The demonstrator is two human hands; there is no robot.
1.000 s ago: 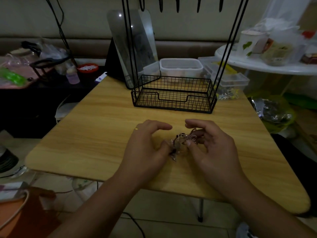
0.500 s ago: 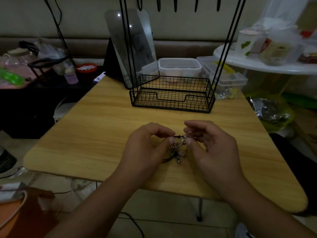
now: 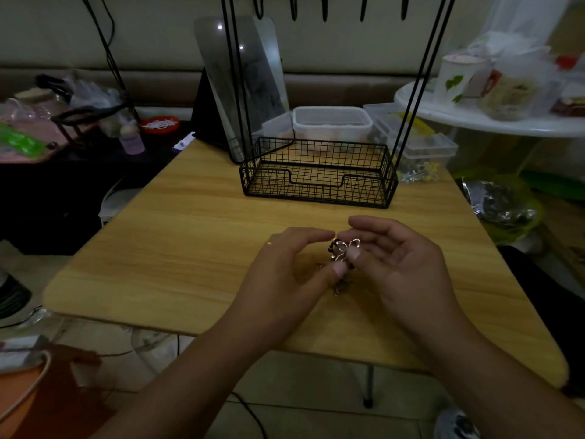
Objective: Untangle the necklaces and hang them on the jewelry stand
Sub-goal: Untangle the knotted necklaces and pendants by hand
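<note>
Over the table [image 3: 196, 258]: I see both hands held just above the wood, near its front edge, with the necklaces [image 3: 343, 251] bunched between them.
Necklaces: one small tangled clump of shiny links and a darker strand, with a bit trailing down toward the table below the thumbs (I cannot tell how many pieces are in it).
Left hand [image 3: 285, 274]: pinching the clump, thumb tip pressed to its lower part and index finger arched over the top.
Right hand [image 3: 402, 267]: also grasping the clump, thumb against it from the right; the other fingers curve loosely behind it with the palm turned partly up.
Jewelry stand [image 3: 319, 175]: black wire basket base at the far side of the table, thin black uprights rising out of the picture, and a row of hooks [image 3: 326, 9] along the top edge.
Hooks: every one I can see is bare, with nothing hanging from it.
Done: as far as I can judge, nothing is finished; no strand has come free of the clump.
Left: I judge the whole job remains, first teasing the strands apart, then carrying each one well forward and up to a hook.
Risk: fine links in dim light, so I would expect a hard pull to tighten the knot rather than loosen it.
</note>
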